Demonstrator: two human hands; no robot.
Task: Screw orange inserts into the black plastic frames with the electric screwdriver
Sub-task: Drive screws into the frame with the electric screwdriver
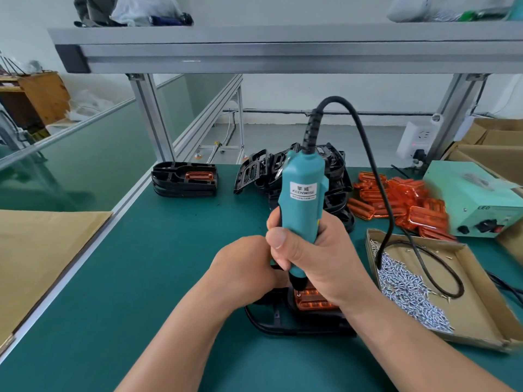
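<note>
Black frame [314, 323] is laid flat on the green table [141, 292], near its front edge, with bare mat left open toward the left rail [93, 243]. A cardboard tray [481, 306] is set just right of the frame, the cable [368, 154] looped into it. Upright over the frame, the screwdriver [301, 199] is clamped in the right hand [314, 261], its tip set on a corner of the orange insert [311, 302]. The left hand [243, 267] is curled beside the tool; whether anything is gripped cannot be told. Screws [407, 290] are heaped in the tray.

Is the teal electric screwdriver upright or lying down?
Upright: the teal electric screwdriver stands cord-end up in the right hand, bit on the orange plastic insert.
</note>
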